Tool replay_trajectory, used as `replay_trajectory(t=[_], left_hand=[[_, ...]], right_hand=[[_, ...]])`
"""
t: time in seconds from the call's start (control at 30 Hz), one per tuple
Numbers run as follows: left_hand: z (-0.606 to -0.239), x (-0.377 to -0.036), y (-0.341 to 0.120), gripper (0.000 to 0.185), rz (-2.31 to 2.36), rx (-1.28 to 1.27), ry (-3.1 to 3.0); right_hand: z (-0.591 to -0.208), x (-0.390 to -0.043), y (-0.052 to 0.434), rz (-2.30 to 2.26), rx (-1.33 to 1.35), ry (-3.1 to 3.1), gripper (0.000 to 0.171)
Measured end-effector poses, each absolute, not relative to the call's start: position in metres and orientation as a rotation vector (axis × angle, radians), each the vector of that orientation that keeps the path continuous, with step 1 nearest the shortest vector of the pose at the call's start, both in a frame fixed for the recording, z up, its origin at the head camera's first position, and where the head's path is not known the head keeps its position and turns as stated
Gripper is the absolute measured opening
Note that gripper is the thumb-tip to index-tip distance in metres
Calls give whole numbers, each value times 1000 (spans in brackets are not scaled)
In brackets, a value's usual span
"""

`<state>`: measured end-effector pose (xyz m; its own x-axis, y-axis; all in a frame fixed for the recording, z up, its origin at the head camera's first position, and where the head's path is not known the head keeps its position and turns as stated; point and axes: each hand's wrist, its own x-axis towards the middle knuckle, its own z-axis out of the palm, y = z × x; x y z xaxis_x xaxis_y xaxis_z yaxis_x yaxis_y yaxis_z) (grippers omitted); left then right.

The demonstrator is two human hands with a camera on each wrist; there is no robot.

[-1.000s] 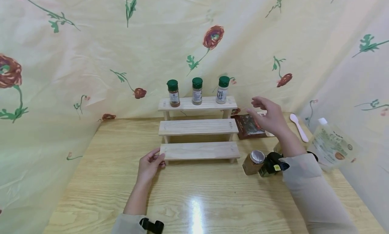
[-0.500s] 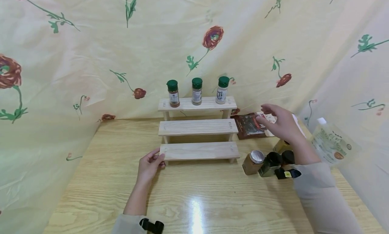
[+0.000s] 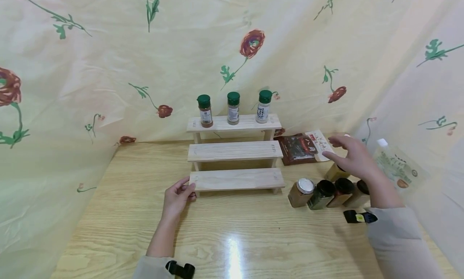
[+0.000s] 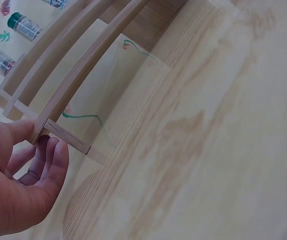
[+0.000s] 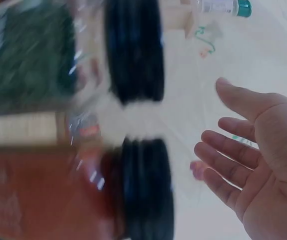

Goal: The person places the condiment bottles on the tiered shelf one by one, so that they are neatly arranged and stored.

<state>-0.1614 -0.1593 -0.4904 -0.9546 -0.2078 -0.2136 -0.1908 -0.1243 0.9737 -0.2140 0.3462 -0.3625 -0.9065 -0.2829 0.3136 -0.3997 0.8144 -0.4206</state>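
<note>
A three-step wooden rack (image 3: 235,151) stands mid-table, with three green-capped spice bottles (image 3: 233,108) on its top step. My left hand (image 3: 189,188) grips the left end of the lowest step, thumb on top; in the left wrist view the left hand (image 4: 41,140) pinches that rack (image 4: 78,80) end. My right hand (image 3: 332,147) hovers open, fingers spread, above a cluster of jars: a silver-lidded jar (image 3: 301,192) and black-lidded jars (image 3: 321,194). The right wrist view shows my right hand (image 5: 233,130) empty beside blurred black-lidded jars (image 5: 136,50).
A dark red packet (image 3: 298,149) lies right of the rack on the wooden table (image 3: 232,238). A clear printed pouch (image 3: 396,168) stands at the far right. Flowered cloth (image 3: 108,61) walls in the table on three sides.
My right hand has moved right and down, from beside the rack's top step to above the jars. The left hand has kept its hold on the lowest step.
</note>
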Motion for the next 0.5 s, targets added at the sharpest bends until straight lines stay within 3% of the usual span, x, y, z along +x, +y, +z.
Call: replay_trajectory(t=[0.5], left_hand=[[-489, -162, -160, 43, -2284, 468, -2105]], right_hand=[[-379, -199, 392, 604, 431, -3035, 58]])
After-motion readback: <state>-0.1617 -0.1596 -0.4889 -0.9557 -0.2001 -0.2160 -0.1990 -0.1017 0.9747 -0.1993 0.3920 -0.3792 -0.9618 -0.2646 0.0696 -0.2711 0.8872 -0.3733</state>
